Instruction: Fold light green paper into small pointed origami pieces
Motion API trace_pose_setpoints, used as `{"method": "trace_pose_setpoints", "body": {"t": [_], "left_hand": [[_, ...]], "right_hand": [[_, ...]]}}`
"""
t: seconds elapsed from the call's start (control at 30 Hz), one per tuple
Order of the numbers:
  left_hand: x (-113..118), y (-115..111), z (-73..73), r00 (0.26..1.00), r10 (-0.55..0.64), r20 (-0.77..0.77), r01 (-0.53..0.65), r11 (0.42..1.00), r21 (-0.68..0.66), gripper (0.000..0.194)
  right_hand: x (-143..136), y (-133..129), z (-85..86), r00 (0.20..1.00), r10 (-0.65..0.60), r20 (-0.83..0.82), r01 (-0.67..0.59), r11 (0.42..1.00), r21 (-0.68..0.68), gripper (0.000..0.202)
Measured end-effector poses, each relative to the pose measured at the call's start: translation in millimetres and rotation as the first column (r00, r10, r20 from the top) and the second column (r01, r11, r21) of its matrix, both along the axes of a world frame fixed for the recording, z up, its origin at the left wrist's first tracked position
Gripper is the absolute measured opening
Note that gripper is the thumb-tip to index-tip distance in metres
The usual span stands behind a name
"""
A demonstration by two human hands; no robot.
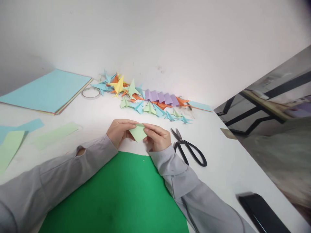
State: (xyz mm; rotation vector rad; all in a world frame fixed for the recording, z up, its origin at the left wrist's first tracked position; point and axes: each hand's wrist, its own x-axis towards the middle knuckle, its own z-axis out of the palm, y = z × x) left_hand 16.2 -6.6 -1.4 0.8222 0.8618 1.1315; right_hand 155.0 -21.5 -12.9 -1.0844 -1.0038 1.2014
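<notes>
Both hands pinch one small piece of pale green paper: the left hand (119,131) grips its left side, the right hand (157,135) its right. That paper (138,132), at the centre of the clock, is a pointed diamond with crisp edges; it looks only partly folded, with shaping left to do. Many folded shapes at 11 to 2 o'clock seem finished.

Largest comes the smooth white tabletop (225,161). At 6 o'clock spreads a flat, matte green sheet (116,194), its material unclear. A flat stack of coloured paper (48,90), blue on top, lies at 10 o'clock, apparently uncut. The glossy black phone (262,212) is at 4 o'clock. Metal scissors (181,141) with looped black handles rest slightly open near 3 o'clock. Thin cut strips (9,149) lie at 9 o'clock. Smallest are the spiky yellow paper star (119,84) at 11 and pleated purple pieces (161,97) at 1.
</notes>
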Motion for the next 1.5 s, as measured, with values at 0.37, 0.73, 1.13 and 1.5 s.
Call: {"method": "trace_pose_setpoints", "body": {"t": [0.37,0.73,1.13,1.5], "left_hand": [[1.1,-1.3,-0.3,0.999,0.004,-0.038,-0.003,1.0,0.016,0.02],[-1.1,-2.0,-6.4,0.987,-0.038,-0.153,0.056,0.992,0.112,0.024],[-1.1,-3.3,-1.9,0.986,-0.104,-0.13,0.117,0.989,0.095,0.022],[0.4,-4.9,0.2,0.979,-0.09,-0.182,0.111,0.988,0.109,0.017]], "right_hand": [[-2.2,-1.0,0.6,0.999,-0.037,0.004,0.036,0.999,0.029,0.019],[-5.8,0.8,-6.3,0.994,0.103,0.039,-0.105,0.993,0.057,0.033],[-3.5,2.1,-5.9,0.986,0.111,0.125,-0.119,0.991,0.06,0.025],[-4.1,0.8,-4.1,0.994,0.086,0.061,-0.086,0.996,-0.01,0.018]]}}
